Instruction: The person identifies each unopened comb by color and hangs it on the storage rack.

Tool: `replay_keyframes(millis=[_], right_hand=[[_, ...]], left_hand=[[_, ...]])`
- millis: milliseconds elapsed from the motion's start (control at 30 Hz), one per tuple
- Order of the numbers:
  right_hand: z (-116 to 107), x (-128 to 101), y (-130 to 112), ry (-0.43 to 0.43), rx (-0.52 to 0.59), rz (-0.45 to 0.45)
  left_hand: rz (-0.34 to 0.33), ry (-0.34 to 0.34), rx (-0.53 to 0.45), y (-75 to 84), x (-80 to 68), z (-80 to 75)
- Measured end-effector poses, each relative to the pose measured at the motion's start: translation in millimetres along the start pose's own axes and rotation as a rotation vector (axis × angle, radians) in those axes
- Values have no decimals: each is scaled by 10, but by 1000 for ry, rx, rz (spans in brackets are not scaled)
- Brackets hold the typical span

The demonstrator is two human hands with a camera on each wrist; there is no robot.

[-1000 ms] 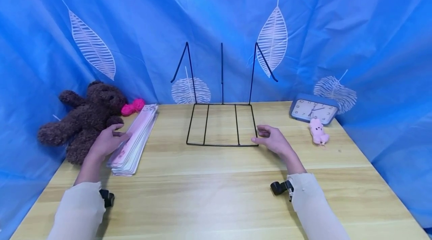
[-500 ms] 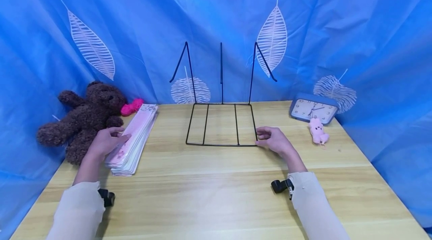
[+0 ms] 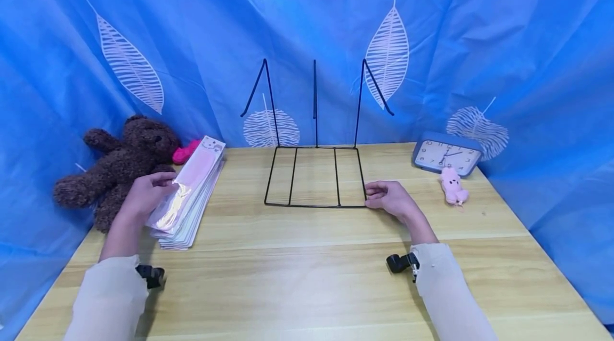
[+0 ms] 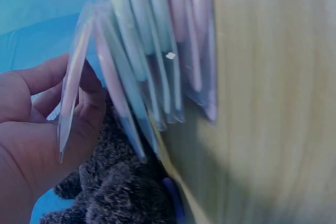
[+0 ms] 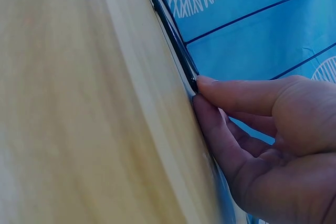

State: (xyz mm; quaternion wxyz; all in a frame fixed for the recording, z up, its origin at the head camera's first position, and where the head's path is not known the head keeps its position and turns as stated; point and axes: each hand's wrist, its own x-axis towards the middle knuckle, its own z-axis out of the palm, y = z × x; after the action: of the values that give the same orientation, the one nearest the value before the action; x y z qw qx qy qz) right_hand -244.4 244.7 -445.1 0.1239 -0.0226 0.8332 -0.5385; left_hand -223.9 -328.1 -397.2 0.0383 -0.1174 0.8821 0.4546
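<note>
My left hand [image 3: 145, 194] pinches the top one of several long, slim, clear plastic-wrapped packets. This pink packet [image 3: 200, 162] is tilted up off the stack, and light glares on its near end. Under it the fanned stack of packets [image 3: 184, 237] lies on the table; the left wrist view shows pink and mint contents in the stacked packets [image 4: 157, 40]. At the right, my right hand [image 3: 389, 201] holds the near right corner of a black wire rack [image 3: 314, 206] between thumb and fingertips. The rack stands on the table, its bent uprights rising at the back.
A brown teddy bear [image 3: 120, 173] leans at the left beside the stack, with a bright pink bow [image 3: 184, 153] near its head. A blue clock [image 3: 446, 159] and a small pink plush toy [image 3: 452, 186] sit back right. A blue leaf-print curtain [image 3: 312, 21] hangs behind the table.
The left hand has taken hold of the top packet and lifted it from the stack, raising its far end. The right fingers have closed in on the rack's corner.
</note>
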Motion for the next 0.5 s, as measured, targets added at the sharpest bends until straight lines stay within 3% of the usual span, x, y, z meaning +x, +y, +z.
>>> replay_keyframes(millis=[133, 500], right_hand=[[3, 4, 12, 4, 7, 11], [-2, 7, 6, -16, 90, 38]], left_hand=[[41, -26, -48, 64, -30, -3], [250, -72, -92, 379, -122, 39]])
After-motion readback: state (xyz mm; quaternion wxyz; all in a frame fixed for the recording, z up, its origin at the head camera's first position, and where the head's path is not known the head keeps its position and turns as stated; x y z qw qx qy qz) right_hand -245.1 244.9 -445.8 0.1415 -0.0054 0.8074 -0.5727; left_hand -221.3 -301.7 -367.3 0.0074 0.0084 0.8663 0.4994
